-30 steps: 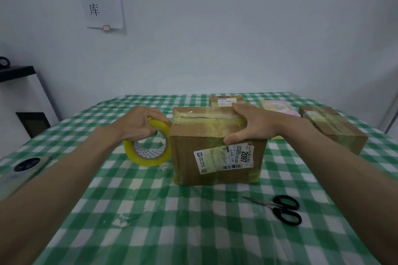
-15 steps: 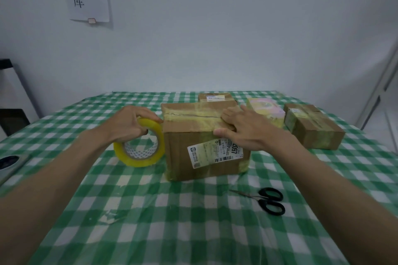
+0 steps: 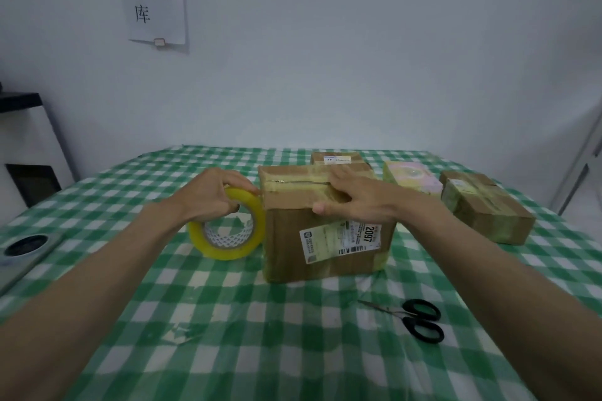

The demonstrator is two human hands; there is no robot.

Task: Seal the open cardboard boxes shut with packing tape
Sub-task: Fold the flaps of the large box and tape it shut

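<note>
A table covered in a green-and-white checked cloth (image 3: 228, 319) carries everything. At its middle stands the largest item, a brown cardboard box with a white shipping label on its near face (image 3: 329, 238); its long axis runs left to right, its top flaps are down, and yellowish tape lies along the centre seam, which runs the same way. What is inside cannot be seen. The person's right hand (image 3: 355, 202) rests flat on the box's top near edge, fingers straight and spread, thumb at the front rim. A second taped brown cardboard box (image 3: 485, 208) sits well to the right, angled with its long axis running away from the viewer, closed. A pale pink-and-yellow packet (image 3: 412, 176) lies between the two, farther back, and a small flat brown carton with a white label (image 3: 335, 158) sits just behind the central box. The left hand (image 3: 211, 195) grips a yellow roll of packing tape (image 3: 228, 231), standing on edge, touching the box's left side. Black-handled scissors (image 3: 413, 319) lie closed in front, blades pointing left.
</note>
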